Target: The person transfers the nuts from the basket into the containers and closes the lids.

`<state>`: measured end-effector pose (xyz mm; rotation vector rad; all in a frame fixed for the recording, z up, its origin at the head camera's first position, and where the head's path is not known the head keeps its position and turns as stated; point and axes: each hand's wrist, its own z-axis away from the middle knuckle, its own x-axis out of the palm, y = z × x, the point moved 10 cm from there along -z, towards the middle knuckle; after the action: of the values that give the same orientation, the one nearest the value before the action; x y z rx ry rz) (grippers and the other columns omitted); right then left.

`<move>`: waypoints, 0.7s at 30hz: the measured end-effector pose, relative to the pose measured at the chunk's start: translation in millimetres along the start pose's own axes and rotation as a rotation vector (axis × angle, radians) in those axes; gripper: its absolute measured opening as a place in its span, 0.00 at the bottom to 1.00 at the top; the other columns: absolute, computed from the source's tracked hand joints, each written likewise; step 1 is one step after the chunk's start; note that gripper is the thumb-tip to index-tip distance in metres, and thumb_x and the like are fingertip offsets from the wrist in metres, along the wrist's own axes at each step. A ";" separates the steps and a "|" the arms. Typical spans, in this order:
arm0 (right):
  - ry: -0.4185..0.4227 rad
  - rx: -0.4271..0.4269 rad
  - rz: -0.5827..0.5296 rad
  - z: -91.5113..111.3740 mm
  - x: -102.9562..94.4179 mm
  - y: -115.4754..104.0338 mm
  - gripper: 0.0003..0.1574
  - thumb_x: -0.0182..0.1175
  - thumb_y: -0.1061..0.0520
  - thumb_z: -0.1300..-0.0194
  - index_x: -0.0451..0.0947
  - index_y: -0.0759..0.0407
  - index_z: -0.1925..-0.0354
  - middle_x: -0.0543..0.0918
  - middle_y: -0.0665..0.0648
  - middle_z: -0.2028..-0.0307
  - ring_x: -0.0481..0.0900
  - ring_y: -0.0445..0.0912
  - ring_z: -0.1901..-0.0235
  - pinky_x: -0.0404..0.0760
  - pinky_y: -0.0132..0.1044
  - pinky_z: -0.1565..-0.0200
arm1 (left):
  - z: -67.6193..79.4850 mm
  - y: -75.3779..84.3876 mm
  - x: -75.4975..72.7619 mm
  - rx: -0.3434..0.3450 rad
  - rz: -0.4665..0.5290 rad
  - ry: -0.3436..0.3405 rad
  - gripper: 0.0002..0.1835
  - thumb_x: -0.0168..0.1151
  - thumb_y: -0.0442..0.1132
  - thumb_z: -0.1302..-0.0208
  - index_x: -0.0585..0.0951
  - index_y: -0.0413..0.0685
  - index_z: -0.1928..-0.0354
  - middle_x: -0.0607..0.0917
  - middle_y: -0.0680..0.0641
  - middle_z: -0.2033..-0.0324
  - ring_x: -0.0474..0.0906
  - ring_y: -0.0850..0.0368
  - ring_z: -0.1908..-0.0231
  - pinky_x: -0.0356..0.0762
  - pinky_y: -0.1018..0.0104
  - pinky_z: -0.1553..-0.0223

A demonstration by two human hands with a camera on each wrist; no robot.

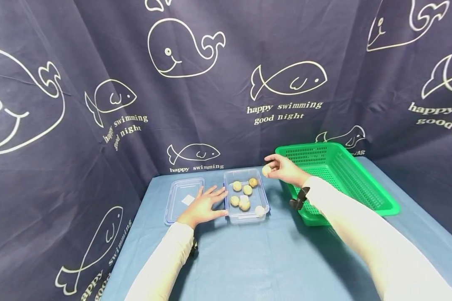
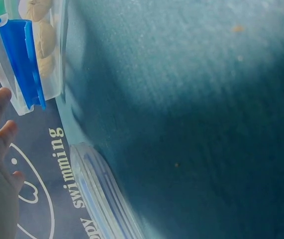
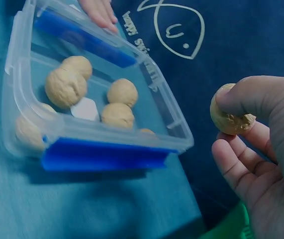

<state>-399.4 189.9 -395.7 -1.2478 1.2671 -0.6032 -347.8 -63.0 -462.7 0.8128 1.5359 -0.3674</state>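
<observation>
My right hand (image 1: 284,169) pinches a tan walnut (image 3: 226,112) between thumb and fingers, just beyond the right rim of a clear plastic container (image 1: 231,218). Inside the container several more walnuts (image 3: 67,87) lie loosely around a small white piece (image 3: 85,109). Blue clip flaps (image 2: 22,62) hang on its sides. My left hand (image 1: 203,207) is spread at the container's left side, fingertips right at the wall, and holds nothing. In the left wrist view only part of that hand shows, at the left edge.
A clear lid (image 1: 177,200) with a white label lies left of the container, partly behind the left hand. To the right stands a large green plastic basket (image 1: 373,184), with my right forearm over its near side. A dark printed curtain (image 1: 226,104) borders the blue-covered table (image 1: 241,263).
</observation>
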 end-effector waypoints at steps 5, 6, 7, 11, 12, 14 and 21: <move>-0.034 -0.012 -0.026 -5.9 20.1 2.7 0.38 0.65 0.74 0.41 0.63 0.75 0.34 0.81 0.76 0.50 0.82 0.49 0.58 0.81 0.30 0.58 | 0.1 -2.3 1.8 0.005 -0.014 0.012 0.43 0.62 0.67 0.37 0.69 0.53 0.25 0.66 0.52 0.26 0.54 0.44 0.24 0.32 0.31 0.28; -0.042 -0.006 -0.036 -7.0 23.7 3.8 0.38 0.65 0.75 0.42 0.63 0.75 0.34 0.81 0.76 0.50 0.83 0.51 0.58 0.82 0.30 0.58 | -0.1 -2.4 1.8 0.006 -0.016 0.013 0.43 0.62 0.67 0.37 0.69 0.53 0.25 0.66 0.52 0.26 0.54 0.44 0.24 0.32 0.31 0.28; -0.051 -0.002 -0.041 -7.5 27.3 4.5 0.39 0.64 0.75 0.42 0.63 0.75 0.34 0.81 0.76 0.50 0.83 0.53 0.57 0.82 0.31 0.57 | -0.2 -2.4 1.8 0.007 -0.019 0.014 0.43 0.62 0.67 0.37 0.69 0.52 0.25 0.66 0.52 0.26 0.54 0.44 0.24 0.33 0.31 0.28; -0.080 0.012 -0.035 -7.1 38.3 1.4 0.38 0.64 0.74 0.41 0.63 0.75 0.34 0.81 0.77 0.50 0.83 0.55 0.57 0.83 0.31 0.56 | -0.1 -1.2 0.7 0.001 -0.013 0.005 0.43 0.62 0.67 0.37 0.69 0.52 0.25 0.66 0.51 0.26 0.53 0.44 0.24 0.32 0.31 0.28; -0.086 0.013 -0.031 -6.9 39.9 1.5 0.38 0.64 0.74 0.40 0.63 0.75 0.34 0.81 0.77 0.50 0.83 0.54 0.56 0.83 0.32 0.56 | 0.1 -0.9 0.5 0.000 -0.014 0.003 0.43 0.62 0.67 0.37 0.69 0.52 0.25 0.66 0.51 0.26 0.53 0.44 0.24 0.32 0.32 0.28; -0.093 0.018 -0.021 -5.9 42.1 2.0 0.38 0.65 0.73 0.40 0.63 0.74 0.34 0.81 0.76 0.49 0.82 0.54 0.56 0.83 0.32 0.56 | 0.3 0.2 0.6 0.001 -0.015 0.002 0.43 0.62 0.67 0.37 0.69 0.51 0.25 0.66 0.51 0.26 0.53 0.44 0.24 0.32 0.32 0.28; -0.108 0.050 0.004 -6.5 45.8 10.4 0.37 0.65 0.70 0.38 0.64 0.69 0.33 0.77 0.77 0.43 0.80 0.64 0.47 0.83 0.42 0.51 | 0.1 -0.1 -0.3 -0.005 -0.023 -0.007 0.43 0.62 0.67 0.37 0.68 0.52 0.25 0.66 0.50 0.26 0.53 0.45 0.24 0.34 0.31 0.28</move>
<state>-395.8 149.8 -420.9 -1.2201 1.1575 -0.5541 -347.8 -63.2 -462.4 0.7899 1.5404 -0.3830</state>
